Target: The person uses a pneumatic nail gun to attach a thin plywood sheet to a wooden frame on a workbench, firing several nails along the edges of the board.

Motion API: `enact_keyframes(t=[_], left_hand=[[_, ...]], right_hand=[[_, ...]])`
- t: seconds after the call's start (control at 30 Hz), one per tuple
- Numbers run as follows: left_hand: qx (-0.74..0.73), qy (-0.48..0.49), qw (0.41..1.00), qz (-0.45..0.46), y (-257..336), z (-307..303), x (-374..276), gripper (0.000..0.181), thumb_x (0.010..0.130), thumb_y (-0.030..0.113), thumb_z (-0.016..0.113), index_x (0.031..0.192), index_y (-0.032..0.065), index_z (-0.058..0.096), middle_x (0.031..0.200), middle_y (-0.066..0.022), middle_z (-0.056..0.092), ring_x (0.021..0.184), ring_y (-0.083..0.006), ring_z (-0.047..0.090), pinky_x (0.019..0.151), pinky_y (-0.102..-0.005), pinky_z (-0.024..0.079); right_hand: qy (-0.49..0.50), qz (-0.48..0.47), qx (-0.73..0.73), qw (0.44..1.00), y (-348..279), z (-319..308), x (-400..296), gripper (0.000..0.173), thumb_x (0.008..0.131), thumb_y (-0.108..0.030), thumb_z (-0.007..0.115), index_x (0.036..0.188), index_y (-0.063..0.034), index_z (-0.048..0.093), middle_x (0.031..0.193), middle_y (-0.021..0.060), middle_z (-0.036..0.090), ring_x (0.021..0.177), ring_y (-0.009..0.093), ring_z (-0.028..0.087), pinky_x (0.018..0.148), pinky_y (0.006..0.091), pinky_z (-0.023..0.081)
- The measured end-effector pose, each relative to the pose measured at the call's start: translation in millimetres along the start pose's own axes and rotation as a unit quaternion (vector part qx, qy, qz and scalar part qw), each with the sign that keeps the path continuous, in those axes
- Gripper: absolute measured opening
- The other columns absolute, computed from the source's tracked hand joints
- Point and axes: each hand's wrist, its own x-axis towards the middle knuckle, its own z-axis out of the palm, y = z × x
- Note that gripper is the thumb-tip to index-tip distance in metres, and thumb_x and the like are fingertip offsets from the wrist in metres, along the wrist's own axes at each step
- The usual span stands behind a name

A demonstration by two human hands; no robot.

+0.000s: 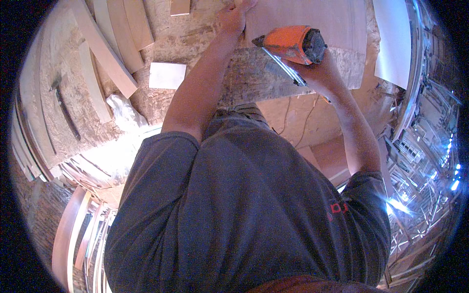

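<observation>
An orange and black pneumatic nail gun point(287, 44) is gripped in my right hand point(318, 73), its dark nose pointing left and its metal magazine slanting down to the right. Beneath it lies a large flat wooden panel point(307, 18) on the stained workbench point(205, 40). At the top of the view my left hand point(234, 16) is at the panel's left edge, its fingers partly cut off by the picture's rim. Whether it grips the edge or only rests there, I cannot tell.
Several wooden boards point(106, 47) lie at the upper left, near a white rectangular piece point(167, 75) and a crumpled white plastic bag point(126, 111). A white sheet point(394, 40) is at the right. Cables point(306, 121) hang below the bench edge. Wood strips point(91, 234) stand at the lower left.
</observation>
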Motion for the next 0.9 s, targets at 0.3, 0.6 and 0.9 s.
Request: enact_keyframes(t=[0.3,0.6,0.9], left_hand=[[0.003,-0.010,1.000,-0.011,-0.3,-0.2,-0.5,0.060,0.085,0.041,0.080,0.125,-0.0008,0.067,0.113,-0.0129,0.073,0.100,-0.0282,0.070,0.090,-0.0427,0.055],[0.010,-0.021,1.000,-0.016,-1.0,-0.5,1.1,0.061,0.085,0.041,0.080,0.127,-0.0005,0.067,0.114,-0.0131,0.073,0.102,-0.0288,0.070,0.091,-0.0431,0.055],[0.030,-0.030,0.999,-0.029,-7.5,-6.6,6.6,0.062,0.085,0.042,0.080,0.129,-0.0002,0.066,0.116,-0.0134,0.073,0.103,-0.0293,0.070,0.093,-0.0435,0.055]], right_hand=[[-0.024,0.051,-0.053,0.997,-15.8,0.7,2.0,0.044,0.082,-0.022,0.086,0.119,-0.0047,0.070,0.111,0.0089,0.076,0.105,0.021,0.073,0.092,0.0362,0.057],[0.040,-0.033,-0.048,0.998,-2.8,4.6,-5.0,0.045,0.082,-0.022,0.086,0.120,-0.0055,0.068,0.105,0.0067,0.076,0.097,0.019,0.073,0.084,0.0354,0.059],[0.045,0.129,0.095,0.986,2.0,-13.9,-21.3,0.041,0.084,-0.021,0.085,0.119,-0.0080,0.067,0.090,0.0009,0.069,0.070,0.011,0.061,0.061,0.0292,0.049]])
